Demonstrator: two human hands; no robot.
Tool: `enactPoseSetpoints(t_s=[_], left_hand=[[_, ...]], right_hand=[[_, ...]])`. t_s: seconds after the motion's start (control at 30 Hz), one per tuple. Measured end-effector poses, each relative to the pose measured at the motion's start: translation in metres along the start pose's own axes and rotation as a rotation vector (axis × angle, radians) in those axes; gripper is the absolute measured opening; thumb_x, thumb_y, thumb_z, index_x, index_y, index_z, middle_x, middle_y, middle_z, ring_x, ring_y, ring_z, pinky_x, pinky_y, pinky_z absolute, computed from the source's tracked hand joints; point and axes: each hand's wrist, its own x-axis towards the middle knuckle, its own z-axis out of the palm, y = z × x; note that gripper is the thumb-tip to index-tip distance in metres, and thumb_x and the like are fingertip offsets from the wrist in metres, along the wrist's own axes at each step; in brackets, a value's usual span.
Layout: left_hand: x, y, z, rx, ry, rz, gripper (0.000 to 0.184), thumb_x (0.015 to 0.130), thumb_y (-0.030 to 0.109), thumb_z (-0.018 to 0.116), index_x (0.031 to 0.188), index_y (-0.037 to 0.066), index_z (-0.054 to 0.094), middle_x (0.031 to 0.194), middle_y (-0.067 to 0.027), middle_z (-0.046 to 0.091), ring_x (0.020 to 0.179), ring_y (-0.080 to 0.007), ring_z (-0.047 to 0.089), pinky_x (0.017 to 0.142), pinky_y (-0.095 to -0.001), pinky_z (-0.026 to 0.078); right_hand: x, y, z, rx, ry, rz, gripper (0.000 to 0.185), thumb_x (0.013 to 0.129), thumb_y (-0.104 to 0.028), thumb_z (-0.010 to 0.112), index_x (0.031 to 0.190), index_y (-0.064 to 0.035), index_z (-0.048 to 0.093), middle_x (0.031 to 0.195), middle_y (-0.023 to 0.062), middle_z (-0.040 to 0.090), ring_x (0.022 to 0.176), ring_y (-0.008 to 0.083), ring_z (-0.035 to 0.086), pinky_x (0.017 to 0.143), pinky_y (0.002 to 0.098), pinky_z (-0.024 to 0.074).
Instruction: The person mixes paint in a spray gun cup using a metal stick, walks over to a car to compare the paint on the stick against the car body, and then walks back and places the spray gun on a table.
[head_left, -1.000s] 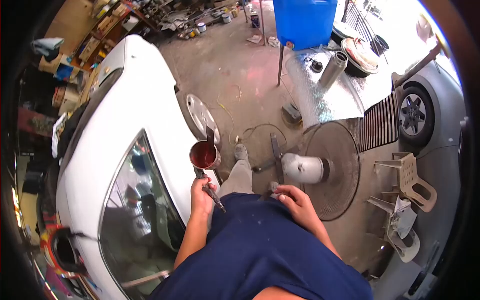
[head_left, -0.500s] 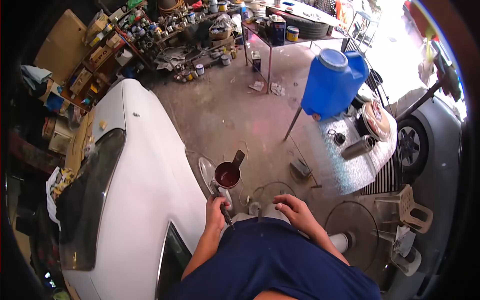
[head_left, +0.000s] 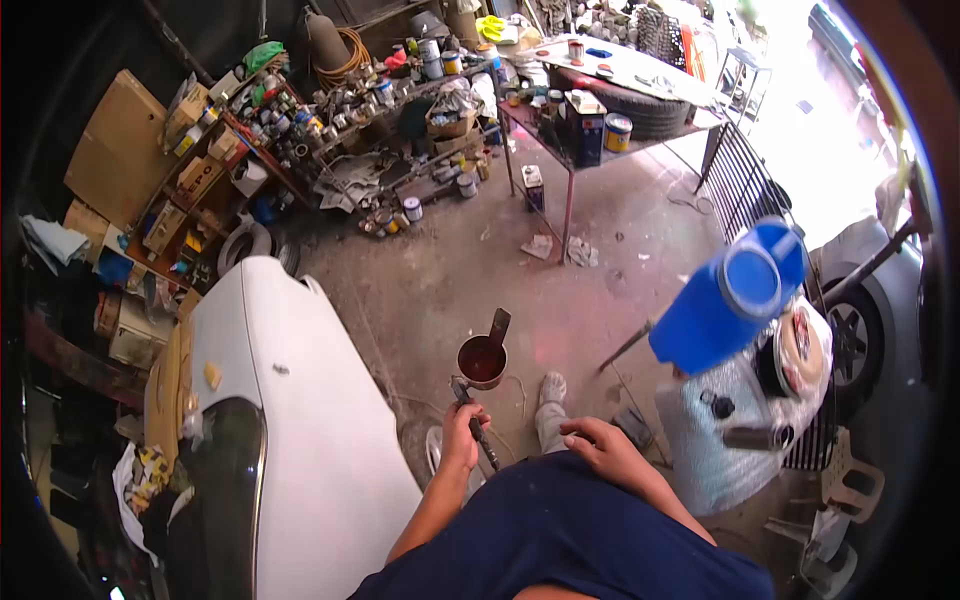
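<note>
My left hand (head_left: 461, 437) is closed around the dark handle of a spray gun (head_left: 460, 389). At the gun's front end sits an open-topped cup (head_left: 481, 363) with dark red paint inside. A flat dark stick (head_left: 499, 326) leans out over the cup's rim. My right hand (head_left: 602, 447) hovers in front of my body, fingers loosely bent and apart, with nothing visible in it. To my left is a white car body (head_left: 320, 430), apart from both hands.
A metal table (head_left: 640, 150) with cans and a tire stands ahead. Blue jug (head_left: 720, 295), metal bottle (head_left: 757, 438) and silver sheeting (head_left: 700, 480) are at right, near a plastic chair (head_left: 850, 475). Cluttered shelves (head_left: 200, 180) line the far left. One foot (head_left: 552, 388) is forward.
My view has shifted forward, and a foot now shows ahead of me. The spray gun stays in my left hand. The white car and blue jug appear lower in view.
</note>
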Motion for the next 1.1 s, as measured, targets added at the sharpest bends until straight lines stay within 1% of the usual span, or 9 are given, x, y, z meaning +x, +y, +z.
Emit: enactPoseSetpoints(t_s=[0.23,0.37,0.5,0.53,0.63,0.77,0.8,0.93,1.1], left_hand=[[0.14,0.092,0.114,0.05,-0.121,0.108,0.025,0.081,0.014,0.07,0.102,0.006,0.058,0.088,-0.0029,0.059,0.071,-0.0131,0.055,0.066,-0.028,0.046],[0.2,0.135,0.183,0.012,-0.234,0.118,0.02,0.088,0.017,0.068,0.101,0.006,0.059,0.086,-0.0042,0.058,0.071,-0.0147,0.057,0.067,-0.0303,0.047],[0.283,0.161,0.237,-0.203,-0.38,-0.051,0.027,0.094,0.033,0.067,0.1,0.008,0.061,0.087,-0.0047,0.059,0.073,-0.0155,0.057,0.069,-0.0317,0.047],[0.306,0.17,0.251,-0.19,-0.403,-0.066,0.036,0.096,0.044,0.063,0.101,0.009,0.062,0.088,-0.0048,0.06,0.074,-0.0162,0.057,0.07,-0.032,0.047],[0.379,0.198,0.285,-0.212,-0.494,-0.101,0.045,0.096,0.054,0.057,0.1,0.009,0.062,0.088,-0.0045,0.06,0.074,-0.0168,0.058,0.07,-0.0312,0.047],[0.479,0.251,0.313,-0.117,-0.602,-0.056,0.05,0.101,0.059,0.045,0.111,0.011,0.06,0.096,-0.0029,0.062,0.087,-0.0149,0.059,0.081,-0.031,0.046],[0.509,0.262,0.314,-0.071,-0.666,-0.066,0.052,0.103,0.057,0.041,0.119,0.011,0.059,0.106,-0.0018,0.064,0.099,-0.0137,0.058,0.09,-0.0313,0.045],[0.591,0.315,0.332,-0.008,-0.601,-0.007,0.055,0.104,0.057,0.037,0.125,0.01,0.057,0.119,-0.0034,0.062,0.11,-0.0153,0.057,0.1,-0.0328,0.042],[0.646,0.371,0.34,0.036,-0.612,-0.093,0.066,0.104,0.062,0.028,0.123,0.005,0.056,0.117,-0.0066,0.063,0.111,-0.017,0.057,0.101,-0.0342,0.041]], right_hand=[[0.163,-0.051,-0.083,0.012,0.068,-0.073,0.03,0.097,-0.018,0.062,0.119,0.002,0.063,0.108,0.0183,0.067,0.096,0.027,0.068,0.084,0.0353,0.0532],[0.226,-0.06,-0.107,0.09,0.074,0.031,0.03,0.096,-0.017,0.062,0.119,0.0026,0.063,0.109,0.0176,0.067,0.098,0.0254,0.068,0.085,0.0346,0.0532],[0.303,-0.05,-0.132,0.088,0.232,0.095,0.03,0.096,-0.018,0.063,0.119,0.0022,0.063,0.111,0.0168,0.067,0.1,0.0251,0.068,0.085,0.0348,0.0537],[0.329,-0.051,-0.138,0.073,0.268,0.079,0.031,0.097,-0.018,0.063,0.12,0.002,0.062,0.115,0.0173,0.066,0.102,0.0255,0.068,0.085,0.0354,0.0539],[0.418,-0.068,-0.15,0.01,0.356,0.008,0.034,0.097,-0.02,0.063,0.123,0.0015,0.06,0.118,0.0176,0.066,0.104,0.0265,0.067,0.086,0.0362,0.0539],[0.561,-0.085,-0.153,-0.078,0.369,-0.038,0.041,0.097,-0.024,0.063,0.129,0.0022,0.057,0.117,0.0184,0.066,0.105,0.0284,0.067,0.089,0.0368,0.0531],[0.595,-0.094,-0.156,-0.053,0.333,0.001,0.043,0.097,-0.025,0.063,0.13,0.0023,0.056,0.117,0.0187,0.066,0.105,0.0288,0.067,0.09,0.0369,0.0528],[0.705,-0.103,-0.157,0.113,0.3,0.016,0.047,0.097,-0.028,0.064,0.13,0.0031,0.057,0.116,0.021,0.067,0.106,0.0293,0.067,0.091,0.0371,0.0519],[0.786,-0.118,-0.158,0.011,0.39,0.056,0.048,0.096,-0.031,0.064,0.129,0.003,0.058,0.11,0.0236,0.068,0.103,0.0298,0.068,0.089,0.0367,0.0525]])
